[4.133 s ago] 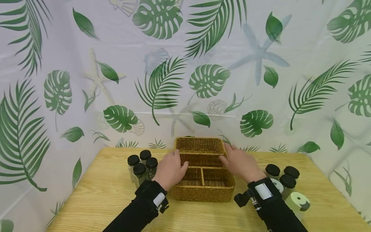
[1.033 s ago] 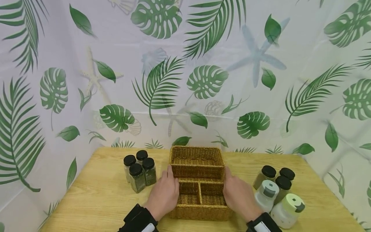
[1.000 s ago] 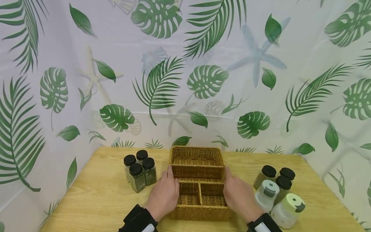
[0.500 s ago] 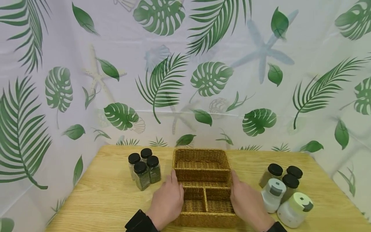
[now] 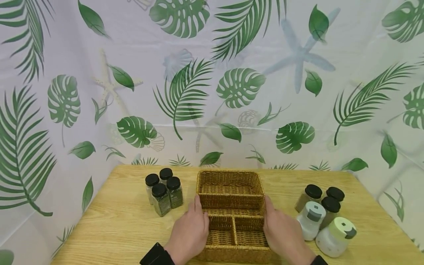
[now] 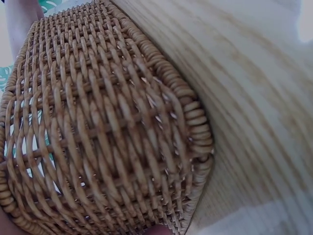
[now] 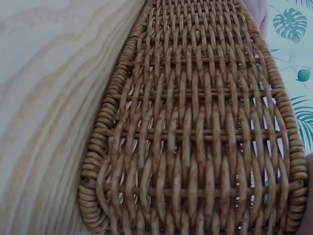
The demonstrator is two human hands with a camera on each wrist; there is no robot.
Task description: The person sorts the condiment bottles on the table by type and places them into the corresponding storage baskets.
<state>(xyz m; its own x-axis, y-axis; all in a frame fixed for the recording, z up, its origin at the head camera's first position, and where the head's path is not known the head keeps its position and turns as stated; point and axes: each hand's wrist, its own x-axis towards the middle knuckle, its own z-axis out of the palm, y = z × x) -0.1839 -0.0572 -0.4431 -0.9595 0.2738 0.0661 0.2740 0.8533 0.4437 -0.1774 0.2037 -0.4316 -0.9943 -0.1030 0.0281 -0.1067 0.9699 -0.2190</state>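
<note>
While upright, basket (image 5: 232, 202) (wicker) between grips (image 5: 189, 230) (image 5: 284, 231)

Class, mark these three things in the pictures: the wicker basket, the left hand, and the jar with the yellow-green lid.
Wicker basket (image 5: 232, 201): head view, on its middle cross wall.
Left hand (image 5: 189, 232): head view, on its back.
Jar (image 5: 332, 241): head view, on its whitish body.

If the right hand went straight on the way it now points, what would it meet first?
Most likely the wicker basket: the right hand points away from the person and slightly leftward, against the basket's right side. Its exact depth is hard to judge.
</note>
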